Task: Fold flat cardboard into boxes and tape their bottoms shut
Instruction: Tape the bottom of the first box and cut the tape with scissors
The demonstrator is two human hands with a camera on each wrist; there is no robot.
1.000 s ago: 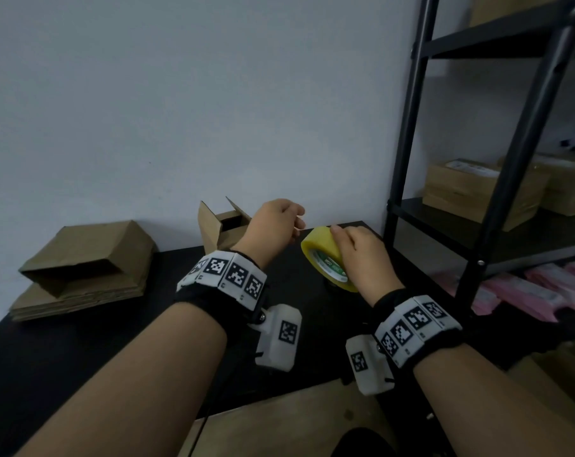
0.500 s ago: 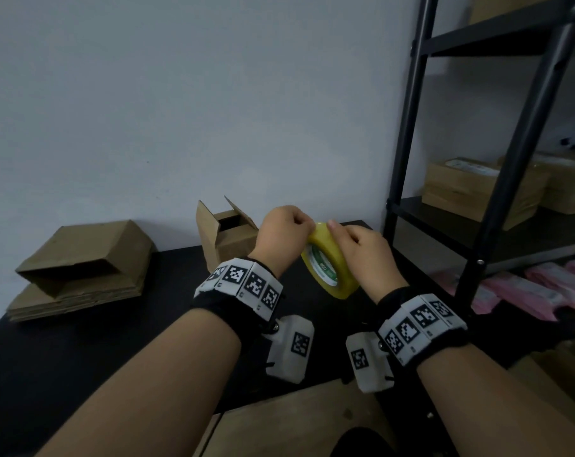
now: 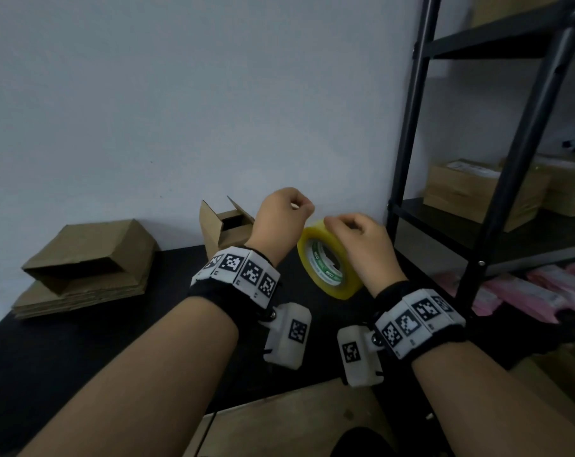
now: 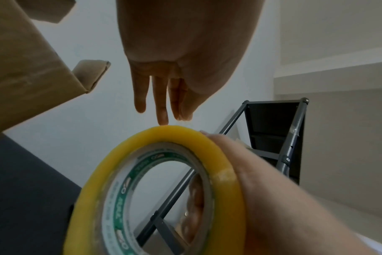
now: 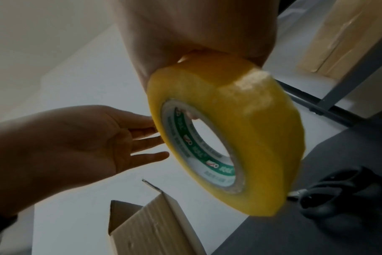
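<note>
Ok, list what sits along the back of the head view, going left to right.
Stack of flat cardboard → open box → left hand → tape roll → right hand → black shelf frame → boxes on the shelf.

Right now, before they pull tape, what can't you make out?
- Free tape end: head view shows the left hand's thumb and forefinger together above the tape roll, but no strip shows; both wrist views hide that pinch.
- Bottom of the open box: the left hand and wrist cover it in head view; frame edges cut it off in wrist views.
- The scissors: right wrist view, dark, partly behind the roll.
</note>
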